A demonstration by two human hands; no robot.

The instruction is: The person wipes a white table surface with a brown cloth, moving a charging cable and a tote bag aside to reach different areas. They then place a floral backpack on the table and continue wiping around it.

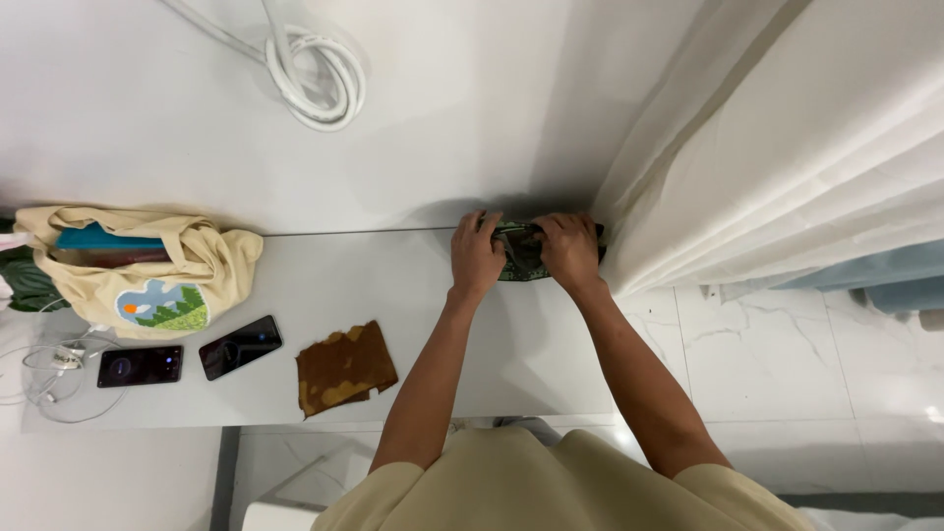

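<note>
A small dark green patterned cloth (521, 258) lies bunched at the far edge of the white table (344, 285), next to the wall. Both my hands are closed on it. My left hand (476, 254) grips its left side and my right hand (568, 250) grips its right side, and the two hands hide most of the cloth. A folded brown and tan cloth (344, 368) lies flat on the table to the left of my left forearm, untouched.
A cream tote bag (147, 265) with a landscape print sits at the table's left end. Two dark phones (141, 365) (241, 346) lie in front of it, with white cables (49, 379). A coiled white cable (320, 74) hangs on the wall. White curtains (787, 147) hang right.
</note>
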